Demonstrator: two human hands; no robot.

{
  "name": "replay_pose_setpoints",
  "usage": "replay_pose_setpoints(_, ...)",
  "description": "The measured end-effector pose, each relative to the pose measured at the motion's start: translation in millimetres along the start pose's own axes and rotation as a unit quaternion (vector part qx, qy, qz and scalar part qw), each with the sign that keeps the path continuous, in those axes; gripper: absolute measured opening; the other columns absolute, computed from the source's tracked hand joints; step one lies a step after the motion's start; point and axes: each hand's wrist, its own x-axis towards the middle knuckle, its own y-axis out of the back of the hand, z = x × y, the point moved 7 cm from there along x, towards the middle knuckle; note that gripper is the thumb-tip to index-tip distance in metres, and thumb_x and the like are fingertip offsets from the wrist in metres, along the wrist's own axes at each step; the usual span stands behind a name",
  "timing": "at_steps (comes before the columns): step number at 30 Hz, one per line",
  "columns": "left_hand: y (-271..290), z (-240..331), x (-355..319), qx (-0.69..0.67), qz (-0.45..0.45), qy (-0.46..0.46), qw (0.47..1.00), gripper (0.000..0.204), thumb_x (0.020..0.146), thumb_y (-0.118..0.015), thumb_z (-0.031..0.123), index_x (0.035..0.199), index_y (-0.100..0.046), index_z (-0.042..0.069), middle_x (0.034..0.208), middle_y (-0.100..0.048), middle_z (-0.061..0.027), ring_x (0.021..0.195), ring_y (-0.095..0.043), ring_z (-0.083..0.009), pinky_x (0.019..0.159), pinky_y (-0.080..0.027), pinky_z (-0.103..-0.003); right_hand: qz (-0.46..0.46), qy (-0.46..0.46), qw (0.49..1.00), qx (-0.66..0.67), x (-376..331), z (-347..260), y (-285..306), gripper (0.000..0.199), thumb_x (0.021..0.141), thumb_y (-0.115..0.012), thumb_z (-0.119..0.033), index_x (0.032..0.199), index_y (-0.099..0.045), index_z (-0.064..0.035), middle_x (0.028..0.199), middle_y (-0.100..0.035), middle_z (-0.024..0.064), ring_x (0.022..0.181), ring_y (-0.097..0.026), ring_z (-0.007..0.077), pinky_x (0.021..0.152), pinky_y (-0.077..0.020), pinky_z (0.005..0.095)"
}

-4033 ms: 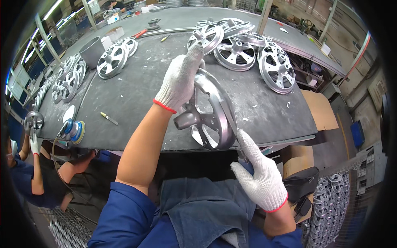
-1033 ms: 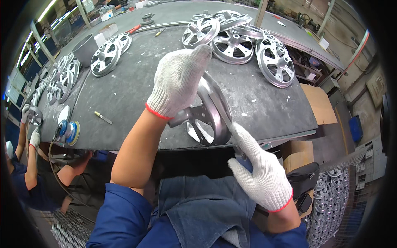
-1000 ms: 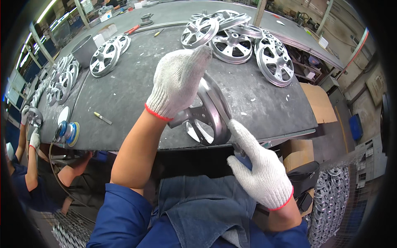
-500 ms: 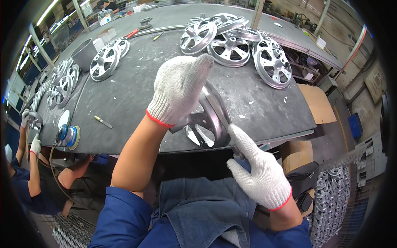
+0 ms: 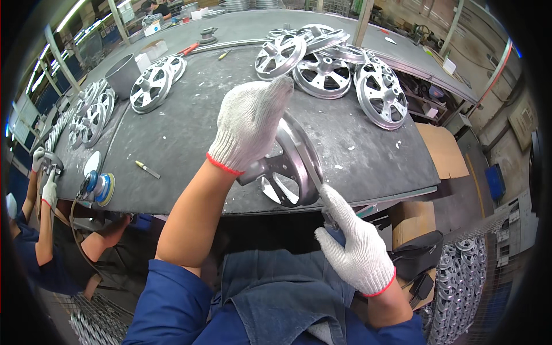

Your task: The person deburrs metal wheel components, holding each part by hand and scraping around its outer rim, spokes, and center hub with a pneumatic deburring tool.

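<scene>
Upright wheel rim [image 5: 290, 167] under gripping left hand [image 5: 251, 123], right hand [image 5: 353, 247] clutching tool [image 5: 333, 221] at its lower edge

A: The counter [image 5: 190, 138] is long, dark grey and dusty. Tube lights [image 5: 72, 12] hang above on the left.

B: Yes. On the right, cardboard [image 5: 443, 150], perhaps a brown floor [image 5: 468, 190].

Gloved left hand [image 5: 251, 123] reaches forward, palm down; right hand [image 5: 355, 247] seemingly clenched near the lap.
</scene>
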Motion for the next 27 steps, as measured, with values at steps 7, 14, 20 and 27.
replay_pose_setpoints(7,-1.2,-1.9,10.8,-0.04,0.03,0.048,0.998,0.051,0.118,-0.047,0.036,0.088,-0.064,-0.001,0.071,-0.059,-0.0161,0.067,-0.06,-0.0304,0.07,-0.048,-0.042,-0.032,-0.023,0.999,0.021,21.8,1.5,4.6,0.072,0.104,-0.075,-0.013,0.169,-0.046,-0.0051,0.144,-0.073,0.0253,0.131,-0.075,0.0344,0.11,-0.0579,0.0407)
replay_pose_setpoints(14,-32.9,-80.8,-28.1,-0.413,0.041,0.507,0.755,0.054,0.115,-0.059,0.05,0.087,-0.069,0.004,0.08,-0.064,-0.0035,0.07,-0.059,-0.0143,0.069,-0.048,-0.032,-0.227,-0.049,0.945,0.23,-9.2,20.9,-0.7,0.139,0.069,-0.11,-0.042,0.177,-0.031,-0.0023,0.162,-0.06,0.0197,0.142,-0.064,0.0257,0.12,-0.0505,0.0394)
replay_pose_setpoints(20,-65.1,-96.8,-77.9,-0.461,0.104,0.633,0.613,0.057,0.112,-0.061,0.056,0.101,-0.075,0.002,0.093,-0.074,-0.0097,0.082,-0.068,-0.0192,0.077,-0.056,-0.035,-0.13,-0.086,0.968,0.196,-26.1,35.7,-5.9,0.124,0.075,-0.108,-0.03,0.172,-0.039,0.0035,0.165,-0.058,0.019,0.143,-0.063,0.0252,0.121,-0.0508,0.0411)
replay_pose_setpoints(27,-18.8,-73.5,-34.9,-0.449,0.067,0.376,0.808,0.049,0.116,-0.055,0.041,0.099,-0.075,0.001,0.092,-0.074,-0.0076,0.084,-0.067,-0.0182,0.082,-0.054,-0.034,-0.116,-0.074,0.974,0.182,-18.8,33.7,-17.0,0.112,0.081,-0.103,-0.025,0.171,-0.041,0.0034,0.162,-0.061,0.0191,0.142,-0.065,0.025,0.121,-0.0507,0.0411)
